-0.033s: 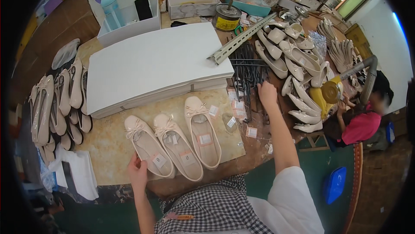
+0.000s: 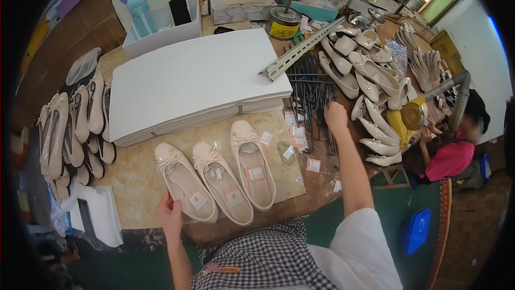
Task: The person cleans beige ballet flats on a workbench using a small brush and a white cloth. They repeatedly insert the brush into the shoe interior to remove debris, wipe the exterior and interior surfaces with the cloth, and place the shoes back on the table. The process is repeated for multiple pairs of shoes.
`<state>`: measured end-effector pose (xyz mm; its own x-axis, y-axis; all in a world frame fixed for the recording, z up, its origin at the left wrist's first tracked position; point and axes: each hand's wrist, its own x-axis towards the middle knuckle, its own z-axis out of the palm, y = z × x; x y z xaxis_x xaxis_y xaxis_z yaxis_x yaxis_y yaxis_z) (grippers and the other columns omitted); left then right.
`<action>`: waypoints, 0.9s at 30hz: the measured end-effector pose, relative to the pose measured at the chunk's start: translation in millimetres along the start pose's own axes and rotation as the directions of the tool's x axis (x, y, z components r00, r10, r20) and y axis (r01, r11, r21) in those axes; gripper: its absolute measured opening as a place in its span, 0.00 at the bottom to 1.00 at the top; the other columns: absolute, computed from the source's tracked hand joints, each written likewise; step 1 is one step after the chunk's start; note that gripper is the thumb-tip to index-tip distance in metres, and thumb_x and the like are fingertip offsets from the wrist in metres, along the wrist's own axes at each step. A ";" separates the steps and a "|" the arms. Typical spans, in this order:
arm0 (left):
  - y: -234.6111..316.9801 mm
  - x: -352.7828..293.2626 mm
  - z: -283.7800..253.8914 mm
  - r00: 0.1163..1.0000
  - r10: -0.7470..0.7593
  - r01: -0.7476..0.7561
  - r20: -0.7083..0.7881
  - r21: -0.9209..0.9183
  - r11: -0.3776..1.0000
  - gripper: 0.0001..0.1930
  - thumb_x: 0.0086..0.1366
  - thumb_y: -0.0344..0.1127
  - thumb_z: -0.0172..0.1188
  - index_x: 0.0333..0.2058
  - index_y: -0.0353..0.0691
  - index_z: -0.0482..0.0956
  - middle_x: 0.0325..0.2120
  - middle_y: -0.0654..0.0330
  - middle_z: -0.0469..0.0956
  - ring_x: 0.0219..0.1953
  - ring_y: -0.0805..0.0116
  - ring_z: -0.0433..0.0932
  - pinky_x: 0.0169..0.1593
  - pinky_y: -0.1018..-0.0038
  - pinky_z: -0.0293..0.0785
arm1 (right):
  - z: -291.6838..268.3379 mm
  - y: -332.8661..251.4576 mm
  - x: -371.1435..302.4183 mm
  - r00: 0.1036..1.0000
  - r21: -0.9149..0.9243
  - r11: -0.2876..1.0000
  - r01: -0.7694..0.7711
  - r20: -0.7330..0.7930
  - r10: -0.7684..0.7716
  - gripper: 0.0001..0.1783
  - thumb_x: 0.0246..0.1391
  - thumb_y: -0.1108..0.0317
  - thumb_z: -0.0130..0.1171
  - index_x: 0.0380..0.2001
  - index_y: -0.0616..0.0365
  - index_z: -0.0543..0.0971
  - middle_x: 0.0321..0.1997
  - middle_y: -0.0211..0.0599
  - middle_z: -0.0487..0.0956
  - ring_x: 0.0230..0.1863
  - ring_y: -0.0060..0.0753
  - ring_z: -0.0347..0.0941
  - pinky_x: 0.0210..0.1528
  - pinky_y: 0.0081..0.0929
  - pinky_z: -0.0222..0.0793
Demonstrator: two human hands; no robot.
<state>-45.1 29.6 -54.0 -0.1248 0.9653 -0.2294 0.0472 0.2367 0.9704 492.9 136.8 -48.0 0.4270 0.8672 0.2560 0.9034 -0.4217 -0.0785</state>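
While the left shoe (image 2: pixel 185 183) lies just right of the left hand's (image 2: pixel 169 212) fingers, middle shoe (image 2: pixel 222 184) and right shoe (image 2: pixel 249 157) sit farther right of them. Left thumb and fingertips narrow, at that shoe's edge; can't tell if gripping. Right hand (image 2: pixel 336 117) is at the black rods (image 2: pixel 307 78), fingers curled; can't tell if one is held. Paper stack (image 2: pixel 198 75): beyond left fingers. Slotted bar (image 2: pixel 303 50): beyond right fingers. Loose tag (image 2: pixel 313 165): nearer than right fingers. Shoe pile (image 2: pixel 370 73): right of right fingers. Co-worker (image 2: pixel 450 157): well right of them.
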 end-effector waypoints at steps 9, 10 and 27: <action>21.3 -4.5 26.9 0.849 -0.195 0.513 0.491 -0.679 0.524 0.43 0.61 0.64 0.42 0.61 0.30 0.59 0.52 0.39 0.71 0.48 0.41 0.75 0.48 0.52 0.77 | 5.1 1.8 5.5 0.979 0.208 0.976 -0.057 0.201 0.015 0.21 0.53 0.53 0.58 0.21 0.63 0.78 0.17 0.43 0.77 0.18 0.39 0.76 0.24 0.36 0.70; 5.3 -1.2 27.5 0.760 0.133 0.633 0.636 -0.771 0.072 0.41 0.63 0.64 0.40 0.61 0.31 0.59 0.52 0.40 0.71 0.49 0.42 0.75 0.50 0.52 0.76 | -3.9 -4.9 7.1 0.963 0.352 0.933 -0.069 0.267 -0.030 0.19 0.53 0.57 0.58 0.20 0.63 0.77 0.16 0.41 0.76 0.17 0.35 0.75 0.20 0.34 0.67; 12.7 11.4 51.7 0.958 -0.181 0.283 0.225 -0.620 0.731 0.42 0.66 0.68 0.29 0.54 0.31 0.68 0.46 0.46 0.76 0.46 0.57 0.78 0.50 0.62 0.76 | -157.1 -66.9 -120.5 0.713 0.886 -0.003 -0.465 0.372 -0.594 0.43 0.56 0.46 0.57 0.63 0.68 0.58 0.63 0.54 0.65 0.64 0.44 0.62 0.55 0.38 0.68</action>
<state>5.3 49.3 -48.2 0.0947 0.9064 -0.4118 -0.6155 0.3784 0.6913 374.8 18.9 77.8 -0.2176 0.9674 -0.1296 -0.1653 -0.1674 -0.9719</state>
